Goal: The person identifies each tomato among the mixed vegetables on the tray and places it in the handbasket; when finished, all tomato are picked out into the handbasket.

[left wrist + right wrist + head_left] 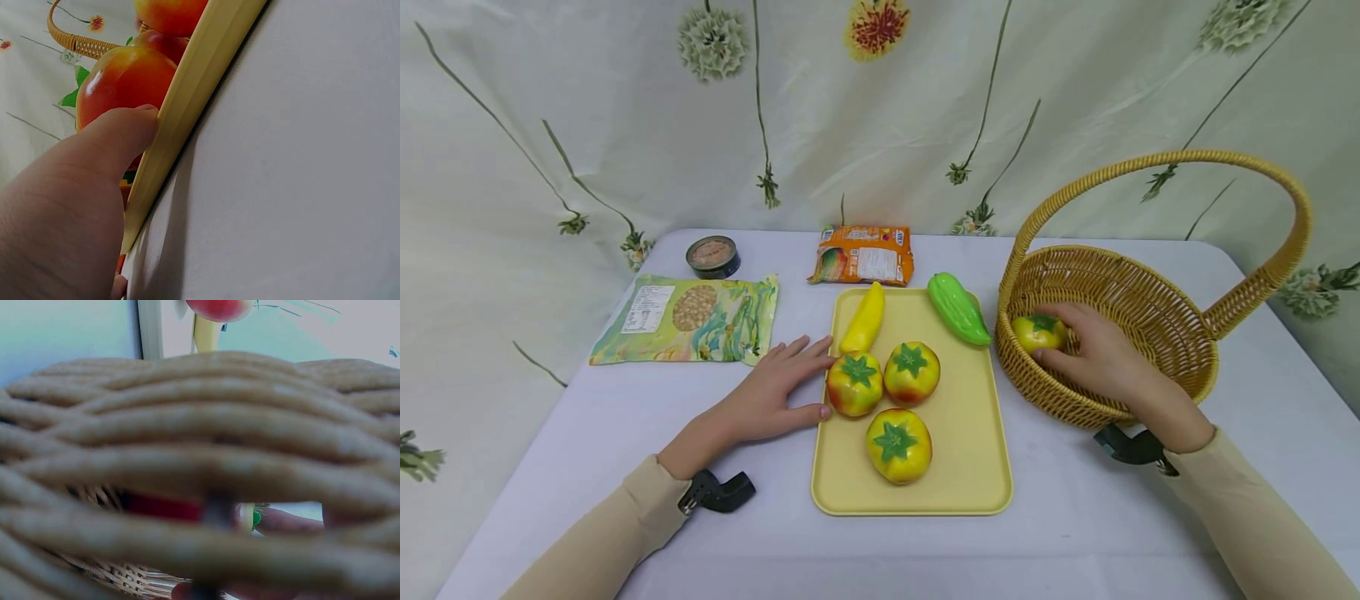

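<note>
Right hand [1101,357] grasps a fruit [1033,335] inside the basket [1037,392], tray side; left hand [771,396], fingers [812,366] spread, touches the tray [970,458].

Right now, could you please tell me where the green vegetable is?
In the head view, the green vegetable lies at the far right corner of the yellow tray, just left of the wicker basket.

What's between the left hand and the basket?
The head view shows a yellow tray, carrying three round fruits, a long yellow one and a long green one.
</note>
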Tool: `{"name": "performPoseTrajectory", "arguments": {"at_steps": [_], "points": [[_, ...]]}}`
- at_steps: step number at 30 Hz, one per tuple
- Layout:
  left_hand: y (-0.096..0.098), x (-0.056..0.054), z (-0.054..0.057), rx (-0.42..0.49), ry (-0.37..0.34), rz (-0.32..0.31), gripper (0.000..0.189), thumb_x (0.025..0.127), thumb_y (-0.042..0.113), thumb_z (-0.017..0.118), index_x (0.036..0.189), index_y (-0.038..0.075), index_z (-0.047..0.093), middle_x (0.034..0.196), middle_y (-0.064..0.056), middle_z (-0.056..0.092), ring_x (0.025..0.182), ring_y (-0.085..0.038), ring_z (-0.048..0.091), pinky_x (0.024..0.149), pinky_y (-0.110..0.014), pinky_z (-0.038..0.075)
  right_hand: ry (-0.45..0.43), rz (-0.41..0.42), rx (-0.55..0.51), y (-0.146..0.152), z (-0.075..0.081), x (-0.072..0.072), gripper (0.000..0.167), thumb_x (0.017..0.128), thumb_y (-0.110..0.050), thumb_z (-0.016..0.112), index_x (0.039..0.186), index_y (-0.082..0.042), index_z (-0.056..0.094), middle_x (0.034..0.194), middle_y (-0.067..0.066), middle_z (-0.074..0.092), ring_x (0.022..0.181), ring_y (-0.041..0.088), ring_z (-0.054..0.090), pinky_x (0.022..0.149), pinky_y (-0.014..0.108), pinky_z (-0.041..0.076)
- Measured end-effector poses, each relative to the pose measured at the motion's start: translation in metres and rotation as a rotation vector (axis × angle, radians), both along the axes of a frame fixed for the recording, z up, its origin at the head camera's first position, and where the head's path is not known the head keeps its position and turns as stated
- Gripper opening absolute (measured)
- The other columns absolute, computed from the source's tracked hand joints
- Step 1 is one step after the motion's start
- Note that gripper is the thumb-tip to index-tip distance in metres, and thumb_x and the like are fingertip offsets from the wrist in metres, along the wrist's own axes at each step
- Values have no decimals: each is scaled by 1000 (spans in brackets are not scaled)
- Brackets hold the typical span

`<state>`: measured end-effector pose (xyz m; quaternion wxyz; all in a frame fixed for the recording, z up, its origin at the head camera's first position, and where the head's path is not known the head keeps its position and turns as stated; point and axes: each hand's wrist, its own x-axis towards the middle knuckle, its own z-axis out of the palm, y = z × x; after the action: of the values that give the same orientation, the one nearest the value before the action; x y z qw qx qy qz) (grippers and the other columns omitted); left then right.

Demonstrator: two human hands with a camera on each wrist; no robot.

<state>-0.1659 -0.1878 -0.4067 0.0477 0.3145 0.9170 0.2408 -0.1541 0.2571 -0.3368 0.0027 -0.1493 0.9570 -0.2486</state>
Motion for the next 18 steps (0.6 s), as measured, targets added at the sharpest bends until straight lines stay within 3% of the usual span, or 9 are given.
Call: {"name": "performPoseTrajectory", "arguments": {"at_steps": [11, 14, 18], "points": [[1, 0, 1, -2, -5, 3, 67, 90, 48, 71, 148, 19, 53, 167, -8, 34, 155, -46, 25, 123, -70, 14, 86, -12, 30, -7, 18, 13, 64, 94, -27, 73, 148, -4, 48, 154, 27, 42, 141, 50, 41, 108, 72, 38], [0, 0, 1, -2, -6, 1, 67, 90, 48, 71, 148, 18, 53, 167, -8, 34, 155, -46, 25, 123, -70, 14, 150, 31, -6, -15, 26, 23, 58, 93, -22, 74, 144, -5, 53, 156, 25, 42, 141, 50, 42, 106, 72, 40], [0, 1, 2, 0, -6, -1, 68, 90, 47, 71, 148, 18, 53, 167, -8, 34, 155, -46, 25, 123, -70, 14, 260, 152, -53, -31, 27, 34, 52, 89, -14, 78, 137, -6, 60, 152, 23, 48, 137, 46, 49, 103, 68, 47]]}}
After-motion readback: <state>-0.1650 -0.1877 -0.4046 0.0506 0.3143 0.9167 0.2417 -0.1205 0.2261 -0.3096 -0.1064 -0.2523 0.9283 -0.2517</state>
